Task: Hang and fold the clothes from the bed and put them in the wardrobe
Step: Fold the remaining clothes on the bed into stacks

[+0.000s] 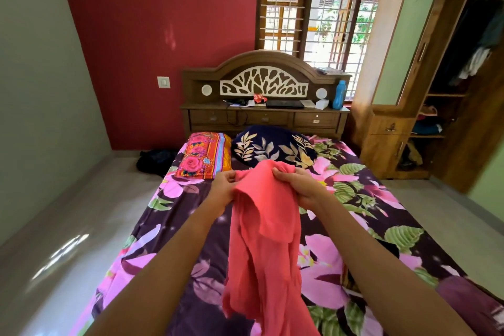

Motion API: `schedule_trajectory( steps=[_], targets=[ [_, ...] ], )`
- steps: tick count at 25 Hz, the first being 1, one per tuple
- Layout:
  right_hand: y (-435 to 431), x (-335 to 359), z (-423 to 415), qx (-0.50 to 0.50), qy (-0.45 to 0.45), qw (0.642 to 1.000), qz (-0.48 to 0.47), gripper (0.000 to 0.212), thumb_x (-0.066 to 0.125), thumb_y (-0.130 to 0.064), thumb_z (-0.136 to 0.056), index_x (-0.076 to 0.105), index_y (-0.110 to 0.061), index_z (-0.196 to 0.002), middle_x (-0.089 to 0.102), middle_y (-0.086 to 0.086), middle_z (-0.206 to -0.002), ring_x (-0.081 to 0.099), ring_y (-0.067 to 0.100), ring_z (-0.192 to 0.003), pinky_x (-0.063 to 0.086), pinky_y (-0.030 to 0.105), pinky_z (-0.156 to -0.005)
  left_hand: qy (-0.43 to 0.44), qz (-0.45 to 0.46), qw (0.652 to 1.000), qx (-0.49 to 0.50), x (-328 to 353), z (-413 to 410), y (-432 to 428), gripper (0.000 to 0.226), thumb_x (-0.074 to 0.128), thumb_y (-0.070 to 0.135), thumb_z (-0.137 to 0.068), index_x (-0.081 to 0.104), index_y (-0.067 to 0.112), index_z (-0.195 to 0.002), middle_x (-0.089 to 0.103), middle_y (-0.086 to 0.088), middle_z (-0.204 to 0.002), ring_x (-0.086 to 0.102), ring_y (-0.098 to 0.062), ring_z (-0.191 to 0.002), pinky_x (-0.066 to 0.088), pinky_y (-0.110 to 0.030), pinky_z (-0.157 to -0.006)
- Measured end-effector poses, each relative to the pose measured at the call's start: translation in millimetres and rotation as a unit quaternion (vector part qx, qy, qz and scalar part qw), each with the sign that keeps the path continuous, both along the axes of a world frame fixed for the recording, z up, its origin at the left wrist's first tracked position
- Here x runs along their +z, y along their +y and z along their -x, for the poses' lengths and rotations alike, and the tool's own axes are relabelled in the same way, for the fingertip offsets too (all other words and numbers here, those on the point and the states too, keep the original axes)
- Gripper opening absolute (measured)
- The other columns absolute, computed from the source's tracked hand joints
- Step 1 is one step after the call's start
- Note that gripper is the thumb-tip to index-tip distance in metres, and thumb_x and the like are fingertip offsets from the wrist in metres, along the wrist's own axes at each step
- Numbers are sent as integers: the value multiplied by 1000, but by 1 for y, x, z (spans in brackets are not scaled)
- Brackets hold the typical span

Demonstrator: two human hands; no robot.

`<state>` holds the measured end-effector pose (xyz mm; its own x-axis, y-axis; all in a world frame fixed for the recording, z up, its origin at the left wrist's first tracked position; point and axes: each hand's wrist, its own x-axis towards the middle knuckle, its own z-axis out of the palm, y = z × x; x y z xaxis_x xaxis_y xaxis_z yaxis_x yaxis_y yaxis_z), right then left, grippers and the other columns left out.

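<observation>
A coral-pink garment [266,240] hangs in front of me above the bed [169,226], which has a dark floral sheet. My left hand [222,189] pinches the garment's upper left edge. My right hand [298,185] grips its bunched top at the right. The cloth drapes down between my forearms towards the bottom of the view. The wooden wardrobe [403,84] stands open at the right, with clothes hanging on its rail and folded items on its shelves.
Two pillows, one orange floral [203,154] and one navy with leaves [272,144], lie by the headboard [261,84]. A blue bottle [339,94] and a laptop stand on its shelf. A dark bag [155,159] lies on the floor left of the bed.
</observation>
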<state>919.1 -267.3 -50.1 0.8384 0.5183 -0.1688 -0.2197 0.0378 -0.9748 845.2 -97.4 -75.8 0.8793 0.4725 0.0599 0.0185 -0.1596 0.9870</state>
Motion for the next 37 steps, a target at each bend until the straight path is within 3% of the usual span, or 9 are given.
schedule_trajectory(
  steps=[5, 10, 13, 15, 19, 23, 27, 30, 37],
  targets=[
    [-2, 7, -11, 5, 52, 995, 88, 23, 63, -19, -90, 59, -4, -107, 65, 11, -90, 62, 22, -81, 54, 35, -73, -16, -212, 962, 174, -1, 2, 6, 34, 42, 19, -99, 65, -6, -104, 65, -25, -103, 60, -35, -95, 35, -34, -72],
    [-32, -21, -28, -119, 167, 947, -249, 41, 51, -48, -90, 62, -9, -93, 70, 11, -69, 69, 21, -62, 52, 36, -68, -42, 344, 930, 127, 28, -3, 23, 34, 35, 24, -102, 54, 2, -119, 61, -13, -102, 57, -30, -104, 48, -37, -78],
    [-33, -60, -16, -69, 248, 953, -157, 80, 28, -73, -87, 64, -3, -100, 71, 21, -90, 70, 31, -77, 51, 42, -78, -29, 361, 928, 90, 35, 5, 19, 39, 30, 17, -103, 42, -3, -134, 69, -14, -99, 60, -32, -103, 42, -37, -97],
    [-38, -62, -16, -22, 260, 954, -150, 87, 43, -75, -80, 58, 2, -118, 63, 26, -116, 62, 36, -106, 47, 48, -93, -43, 354, 931, 81, 31, 7, 29, 35, 30, 13, -102, 50, -7, -122, 71, -10, -70, 64, -30, -95, 46, -34, -88],
    [-59, -43, -27, -74, 177, 945, -265, 98, 89, -48, -47, 56, 1, -125, 62, 21, -123, 60, 33, -112, 49, 43, -94, -80, 402, 911, 32, 12, 4, 63, 25, 43, 33, -97, 59, 15, -96, 70, -6, -96, 60, -22, -99, 49, -33, -80],
    [-45, -72, -24, -67, 253, 957, -123, 84, 87, -46, -48, 64, -3, -116, 66, 20, -111, 64, 32, -102, 52, 48, -88, 61, 283, 957, 2, -15, 9, 34, 9, 52, 15, -94, 60, 11, -93, 65, -2, -76, 56, -14, -74, 51, -26, -59],
    [-56, -60, -31, -85, 229, 964, -109, 46, 77, -37, -71, 72, -1, -98, 69, 20, -102, 64, 32, -98, 42, 48, -101, -5, 359, 929, 95, -11, 6, 56, 37, 50, 38, -95, 56, 13, -121, 63, -10, -112, 59, -21, -95, 47, -34, -78],
    [-56, -59, -42, -128, 193, 973, -23, 32, 84, -23, -52, 70, -10, -78, 67, 12, -79, 61, 27, -78, 46, 44, -95, -40, 335, 933, 125, -2, 0, 64, 50, 46, 44, -96, 46, 16, -136, 56, -7, -124, 54, -20, -103, 46, -33, -83],
    [-48, -91, -61, -148, 142, 964, 169, 27, 49, 4, -87, 64, -7, -106, 56, 13, -89, 51, 25, -75, 48, 52, -83, -98, 294, 940, 143, 8, -6, 61, 48, 47, 39, -97, 46, 14, -137, 54, -8, -129, 56, -16, -101, 48, -29, -82]
  ],
)
